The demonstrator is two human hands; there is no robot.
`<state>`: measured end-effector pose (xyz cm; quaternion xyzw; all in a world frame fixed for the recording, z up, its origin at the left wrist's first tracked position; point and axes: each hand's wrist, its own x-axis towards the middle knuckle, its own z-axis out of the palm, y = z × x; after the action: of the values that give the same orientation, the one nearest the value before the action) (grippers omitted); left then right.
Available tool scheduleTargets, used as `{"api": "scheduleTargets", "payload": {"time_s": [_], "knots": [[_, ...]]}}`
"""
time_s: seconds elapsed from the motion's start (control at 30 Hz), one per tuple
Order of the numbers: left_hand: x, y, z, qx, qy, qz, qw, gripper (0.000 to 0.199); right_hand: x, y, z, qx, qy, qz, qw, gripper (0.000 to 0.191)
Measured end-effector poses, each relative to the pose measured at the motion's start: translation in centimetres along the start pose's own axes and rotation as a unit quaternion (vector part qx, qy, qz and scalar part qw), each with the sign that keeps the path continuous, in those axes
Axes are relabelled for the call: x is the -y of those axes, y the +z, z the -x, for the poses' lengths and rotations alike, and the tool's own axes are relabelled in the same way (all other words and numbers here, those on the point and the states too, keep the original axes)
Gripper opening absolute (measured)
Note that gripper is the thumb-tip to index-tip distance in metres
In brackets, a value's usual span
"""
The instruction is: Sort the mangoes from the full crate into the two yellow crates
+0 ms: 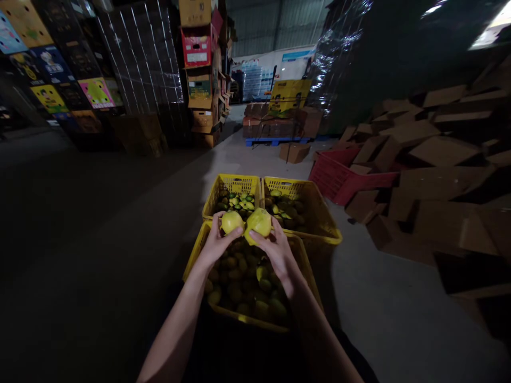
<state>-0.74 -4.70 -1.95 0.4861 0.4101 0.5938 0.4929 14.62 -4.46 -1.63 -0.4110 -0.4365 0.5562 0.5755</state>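
Above the near yellow crate [194,250], both hands are raised close together, each with a fruit. My left hand [217,242] is closed around a smooth, round yellow lemon [231,221], thumb in front. My right hand [277,244] grips a larger, lumpy yellow-green lemon [259,221]. Its lower end bulges, and I cannot tell whether a second fruit sits there. The two fruits nearly touch. Many green and yellowish lemons [235,287] lie in shadow in the near crate.
Behind stand two yellow crates, a left one [239,183] and a right one [319,218], both with fruit. Rightward are a red crate [335,178] and heaped cardboard boxes [439,186]. Stacked cartons [199,101] and a blue pallet [275,141] stand farther back.
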Motion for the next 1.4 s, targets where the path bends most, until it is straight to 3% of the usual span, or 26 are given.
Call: {"api": "scheduleTargets", "payload": {"time_s": [0.1, 0.27, 0.6, 0.77, 0.93, 1.13, 1.23, 1.33, 1.4], "knots": [[0.2, -0.3, -0.2, 0.015, 0.088, -0.053, 0.995, 0.062, -0.6, -0.1, -0.3, -0.061, -0.116, 0.101, 0.986, 0.081], [-0.1, -0.6, -0.4, -0.011, 0.088, -0.003, 0.996, 0.062, -0.6, -0.3, -0.3, -0.051, -0.176, 0.151, 0.971, 0.068], [-1.3, -0.6, 0.1, -0.023, 0.0, 0.109, 0.994, 0.046, 0.8, -0.4, 0.5, -0.002, -0.052, 0.019, 0.998, 0.053], [-1.6, 0.1, 0.2, -0.027, -0.092, 0.232, 0.968, 0.038, 1.5, -0.5, 0.9, 0.029, 0.023, -0.043, 0.998, 0.041], [-1.2, 1.2, -0.1, -0.031, -0.131, 0.297, 0.945, 0.029, 0.8, -0.6, 0.2, 0.028, 0.052, -0.062, 0.996, 0.04], [-0.7, 2.2, -0.5, -0.016, -0.168, 0.247, 0.954, 0.037, 0.0, -0.3, -0.8, 0.063, 0.106, -0.065, 0.99, 0.041], [-0.1, 2.3, -0.5, -0.011, -0.167, 0.218, 0.962, 0.045, 0.2, -0.2, -0.7, 0.051, 0.112, -0.094, 0.988, 0.045], [0.7, 2.4, -0.4, -0.034, -0.108, 0.147, 0.983, 0.045, 0.0, -0.4, -0.4, 0.04, 0.096, -0.147, 0.984, 0.051], [1.1, 2.4, -0.1, -0.051, -0.045, 0.036, 0.997, 0.04, -0.3, -0.7, 0.0, 0.043, 0.107, -0.183, 0.976, 0.054]]}}
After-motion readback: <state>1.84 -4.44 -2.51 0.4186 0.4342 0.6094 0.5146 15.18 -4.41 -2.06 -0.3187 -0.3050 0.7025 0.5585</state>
